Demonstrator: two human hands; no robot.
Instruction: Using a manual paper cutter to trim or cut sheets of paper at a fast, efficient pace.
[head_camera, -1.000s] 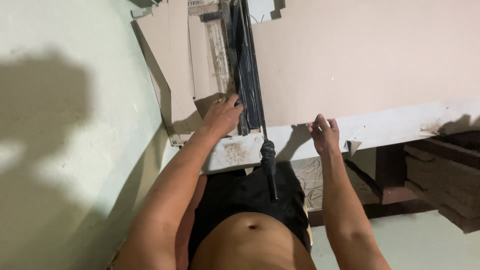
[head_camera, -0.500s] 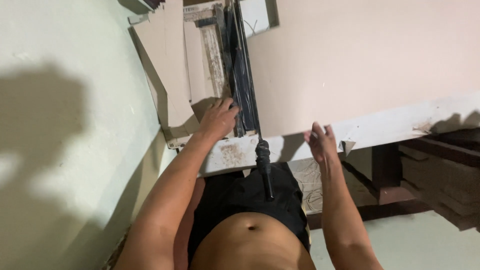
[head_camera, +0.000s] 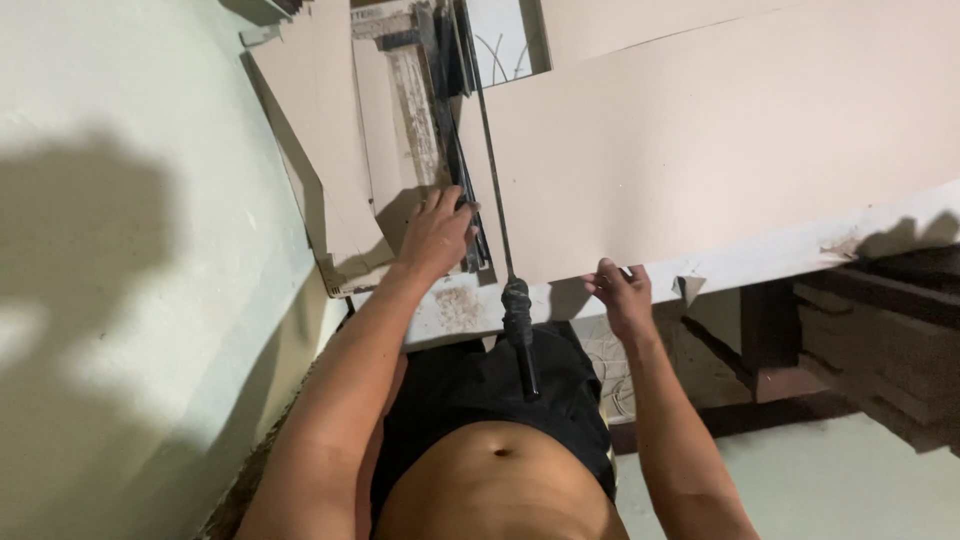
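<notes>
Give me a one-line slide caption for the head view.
Left hand presses on a lever cutter's black bar while the right hand steadies the near edge of a large tan cardboard sheet on the white table.

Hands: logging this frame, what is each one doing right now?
Left hand: pressed flat on the cutter bed, holding nothing.
Right hand: fingers curled on the near edge of the cardboard sheet.

Both arms outstretched forward, left hand (head_camera: 437, 232) palm-down, right hand (head_camera: 622, 295) fingers curled.

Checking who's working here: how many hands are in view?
2: the left hand rests beside the cutter bar; the right hand grips the board at its near edge.
</notes>
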